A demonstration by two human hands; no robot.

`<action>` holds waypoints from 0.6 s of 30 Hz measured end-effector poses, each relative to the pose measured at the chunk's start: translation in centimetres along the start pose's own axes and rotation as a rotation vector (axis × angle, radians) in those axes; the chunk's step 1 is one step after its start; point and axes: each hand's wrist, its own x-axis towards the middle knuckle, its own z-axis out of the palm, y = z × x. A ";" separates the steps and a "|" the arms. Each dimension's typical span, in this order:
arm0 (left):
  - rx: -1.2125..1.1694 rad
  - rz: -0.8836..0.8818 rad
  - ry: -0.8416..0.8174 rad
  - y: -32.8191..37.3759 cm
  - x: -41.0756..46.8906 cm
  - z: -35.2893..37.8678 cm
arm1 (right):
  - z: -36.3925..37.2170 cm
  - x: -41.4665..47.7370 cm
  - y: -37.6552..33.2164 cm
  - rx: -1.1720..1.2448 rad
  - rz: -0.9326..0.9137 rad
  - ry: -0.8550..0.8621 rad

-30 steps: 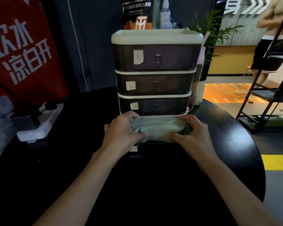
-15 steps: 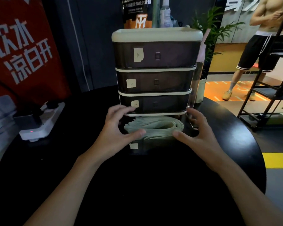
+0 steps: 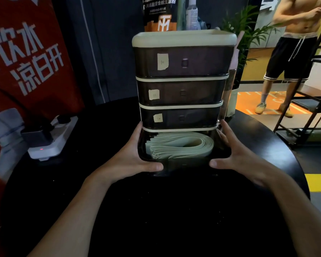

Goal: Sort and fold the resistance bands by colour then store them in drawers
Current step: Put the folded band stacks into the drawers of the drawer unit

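Observation:
A stack of pale green folded resistance bands (image 3: 180, 145) lies in the pulled-out bottom drawer (image 3: 185, 165) of a dark four-drawer unit (image 3: 182, 65) with a cream top. My left hand (image 3: 130, 156) lies against the drawer's left side, fingers straight along the wall and thumb across the front. My right hand (image 3: 237, 153) mirrors it on the right side, its thumb also on the front. Neither hand touches the bands. The three upper drawers are closed, each with a small paper label.
The unit stands on a round black table (image 3: 156, 210). A white power strip (image 3: 50, 140) with a plugged adapter sits at the left. A red banner (image 3: 17, 62) stands behind it. At the right are a black metal rack (image 3: 308, 108) and a standing person (image 3: 293, 52).
Both hands have let go of the green bands, left them in the drawer, and moved outward to the drawer's sides with thumbs on its front.

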 end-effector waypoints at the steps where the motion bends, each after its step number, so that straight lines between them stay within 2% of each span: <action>1: -0.001 0.003 -0.006 -0.2 0.1 -0.1 | -0.4 0.1 -0.1 -0.007 0.004 -0.028; 5: 0.004 0.010 -0.010 -0.7 0.3 -0.4 | -1.3 0.7 -0.4 -0.045 0.041 -0.090; 11: 0.028 0.008 0.077 -1.2 0.6 -0.6 | -1.8 0.9 -0.1 -0.031 0.040 -0.094; 18: 0.140 0.005 0.170 -1.4 1.4 -0.3 | -2.1 2.1 0.3 0.012 0.045 0.005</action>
